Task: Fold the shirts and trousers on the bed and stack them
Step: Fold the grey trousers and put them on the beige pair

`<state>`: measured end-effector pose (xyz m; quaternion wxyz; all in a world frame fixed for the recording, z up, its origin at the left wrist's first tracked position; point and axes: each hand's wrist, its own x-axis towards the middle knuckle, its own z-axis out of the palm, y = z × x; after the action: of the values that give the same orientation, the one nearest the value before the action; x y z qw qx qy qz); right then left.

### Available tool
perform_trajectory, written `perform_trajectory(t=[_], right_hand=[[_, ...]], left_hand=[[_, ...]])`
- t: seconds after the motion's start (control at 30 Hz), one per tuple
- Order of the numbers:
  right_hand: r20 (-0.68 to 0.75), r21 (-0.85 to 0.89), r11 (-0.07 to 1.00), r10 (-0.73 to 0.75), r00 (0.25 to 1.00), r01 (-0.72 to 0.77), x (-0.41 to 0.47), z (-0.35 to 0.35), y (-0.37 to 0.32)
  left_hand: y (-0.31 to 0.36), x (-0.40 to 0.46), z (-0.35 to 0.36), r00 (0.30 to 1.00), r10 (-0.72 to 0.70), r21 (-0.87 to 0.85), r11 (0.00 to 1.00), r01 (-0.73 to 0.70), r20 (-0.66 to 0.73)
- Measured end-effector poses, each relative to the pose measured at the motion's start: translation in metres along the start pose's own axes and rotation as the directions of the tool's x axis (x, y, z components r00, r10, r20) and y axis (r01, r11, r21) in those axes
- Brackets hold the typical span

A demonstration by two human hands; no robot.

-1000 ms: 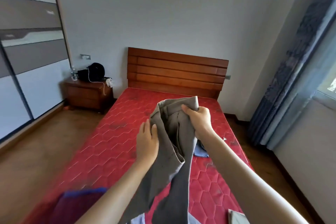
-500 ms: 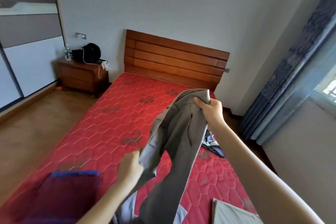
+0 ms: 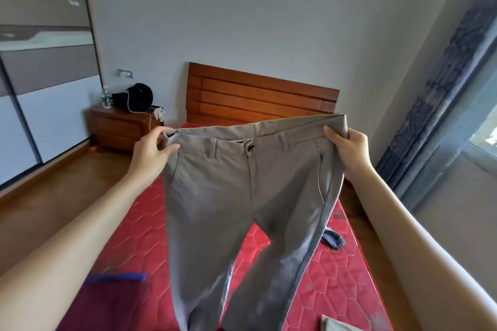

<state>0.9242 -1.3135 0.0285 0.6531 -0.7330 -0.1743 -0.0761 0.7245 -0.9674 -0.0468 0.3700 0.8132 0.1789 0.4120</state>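
Both the left hand (image 3: 150, 152) and right hand (image 3: 349, 149) are gripping the trousers (image 3: 242, 196) by the waistband, legs hanging down lengthwise over the bed (image 3: 139, 236).

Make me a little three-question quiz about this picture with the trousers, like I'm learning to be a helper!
1. True or false: both hands hold the grey trousers by the waistband.
2. Which colour is the mattress? A) blue B) red C) white
3. Fill in: the trousers' button is ____ (done up / undone).

Key:
1. True: the left hand and right hand each grip one end of the waistband.
2. B
3. Done up
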Motion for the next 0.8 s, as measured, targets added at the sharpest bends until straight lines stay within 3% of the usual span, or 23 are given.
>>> perform_trajectory(t=[0.13, 0.2, 0.27, 0.47, 0.67, 0.8], right_hand=[[-0.062, 0.123, 0.982, -0.133, 0.989, 0.14, 0.024, -0.026, -0.028], [-0.033, 0.063, 0.991, -0.114, 0.993, 0.116, 0.027, -0.021, -0.023], [-0.014, -0.068, 0.996, -0.064, 0.998, 0.063, 0.021, -0.011, -0.004], [-0.089, -0.143, 0.985, 0.081, 0.993, -0.093, 0.006, -0.007, 0.05], [-0.259, -0.098, 0.968, 0.2, 0.945, -0.232, -0.013, 0.028, 0.063], [-0.244, -0.183, 0.97, 0.111, 0.963, -0.158, -0.039, 0.073, 0.05]], left_hand=[[0.025, 0.042, -0.025, 0.992, 0.1, -0.263, 0.958, -0.118, -0.081], [0.022, 0.052, -0.013, 0.999, 0.032, -0.2, 0.979, -0.038, -0.037], [0.005, 0.044, 0.009, 0.999, -0.051, -0.017, 0.999, 0.05, -0.005], [-0.022, 0.019, 0.034, 0.987, -0.163, 0.073, 0.984, 0.162, 0.012], [0.001, -0.012, 0.065, 0.96, -0.279, -0.011, 0.96, 0.279, 0.011], [0.034, -0.032, 0.092, 0.957, -0.291, -0.134, 0.947, 0.29, 0.017]])
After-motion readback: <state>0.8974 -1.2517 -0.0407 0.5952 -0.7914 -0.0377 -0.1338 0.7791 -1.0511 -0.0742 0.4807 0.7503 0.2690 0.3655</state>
